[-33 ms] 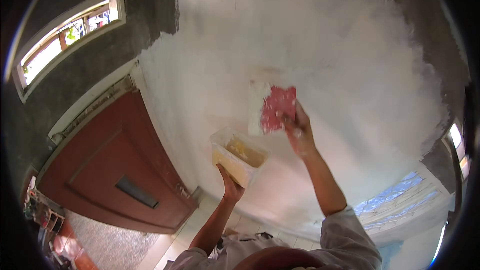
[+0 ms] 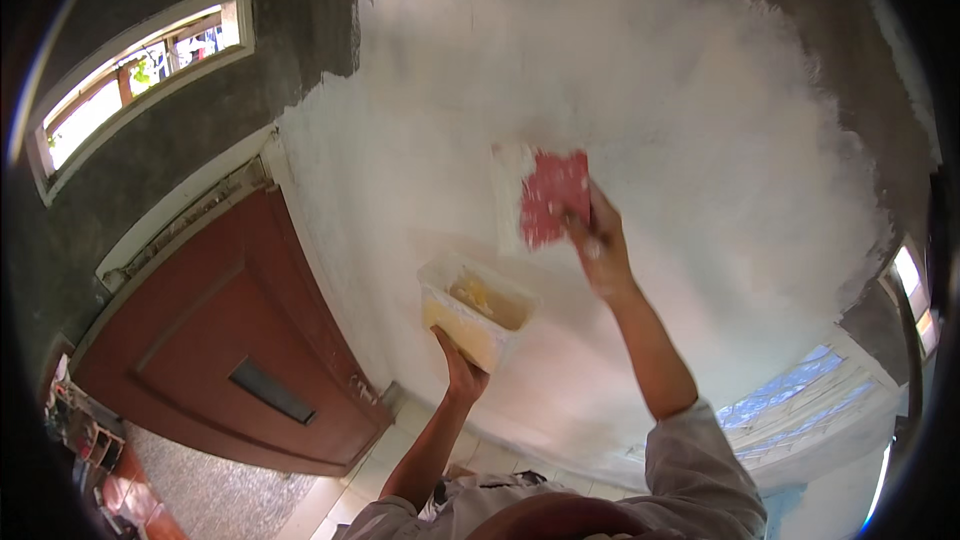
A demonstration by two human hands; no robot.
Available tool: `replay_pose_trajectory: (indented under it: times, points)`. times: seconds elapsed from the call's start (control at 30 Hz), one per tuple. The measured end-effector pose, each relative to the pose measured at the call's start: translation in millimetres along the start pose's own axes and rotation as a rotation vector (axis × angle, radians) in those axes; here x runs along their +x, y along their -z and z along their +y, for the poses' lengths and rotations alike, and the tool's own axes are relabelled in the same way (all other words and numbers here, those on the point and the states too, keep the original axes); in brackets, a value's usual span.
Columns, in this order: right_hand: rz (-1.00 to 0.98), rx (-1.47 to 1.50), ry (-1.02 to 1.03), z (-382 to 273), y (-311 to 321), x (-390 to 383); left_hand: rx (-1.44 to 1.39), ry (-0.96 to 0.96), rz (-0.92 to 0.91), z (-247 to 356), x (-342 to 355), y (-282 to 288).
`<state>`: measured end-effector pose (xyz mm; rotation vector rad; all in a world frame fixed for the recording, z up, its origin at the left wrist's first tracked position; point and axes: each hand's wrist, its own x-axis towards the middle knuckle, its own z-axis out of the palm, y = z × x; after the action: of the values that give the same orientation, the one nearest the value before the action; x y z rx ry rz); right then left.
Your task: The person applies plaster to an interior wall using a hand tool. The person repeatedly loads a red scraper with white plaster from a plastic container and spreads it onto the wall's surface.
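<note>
My right hand (image 2: 604,252) grips a flat red putty spreader (image 2: 556,198) by its right edge, with the thumb across its face. White filler coats the spreader's left side and spots my fingers. The spreader lies close against a wall (image 2: 640,90) largely covered in whitish filler; whether it touches cannot be told. Lower and to the left, my left hand (image 2: 464,368) supports a translucent rectangular plastic tub (image 2: 478,340) from below, its fingers partly hidden by the tub. Yellowish paste clings to the tub's inside.
Dark grey bare wall (image 2: 300,50) borders the whitened area. On the left, a reddish-brown door (image 2: 215,330) stands beside the wall, below a narrow window (image 2: 140,80). Pale floor tiles (image 2: 400,435) lie beneath me. A pane reflecting blue (image 2: 790,385) is at the lower right.
My right hand and the spreader have moved slightly up the wall. The tub in my left hand has stayed nearly in place.
</note>
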<state>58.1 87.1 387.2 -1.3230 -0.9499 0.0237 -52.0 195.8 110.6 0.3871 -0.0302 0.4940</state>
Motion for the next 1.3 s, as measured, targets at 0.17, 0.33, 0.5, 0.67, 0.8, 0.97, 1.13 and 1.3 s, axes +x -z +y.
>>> replay_pose_trajectory:
  times: [0.17, 0.33, 0.5, 0.67, 0.8, 0.97, 1.13, 1.3]
  points:
    - [0.036, -0.826, 0.647, -83.4, -29.0, 155.5, -0.006, -0.012, 0.031, 29.4, 65.6, -33.3]
    - [0.27, -1.527, 1.216, -157.3, -73.8, 281.7, -0.022, -0.024, -0.028, 35.9, 92.5, -48.6]
    - [0.417, -1.863, 1.387, -98.7, -88.3, 322.3, -0.051, 0.012, -0.036, 28.2, 96.8, -43.7]
    - [0.006, -2.128, 1.352, -17.9, -91.8, 263.0, 0.005, 0.007, -0.018, 24.2, 82.8, -36.8]
    - [-0.184, -1.899, 1.216, -35.4, -87.0, 236.4, 0.026, 0.034, 0.008, 35.7, 71.6, -30.8]
    - [0.336, -1.65, 1.37, -119.4, -63.3, 287.3, 0.002, 0.005, 0.018, 45.2, 64.7, -32.8]
    - [0.571, -1.728, 1.033, -124.8, -76.4, 339.4, 0.05, 0.02, 0.045, 46.0, 66.8, -38.4]
    - [0.346, -1.955, 1.389, -15.8, -108.3, 272.1, 0.04, 0.03, 0.036, 39.2, 63.3, -41.7]
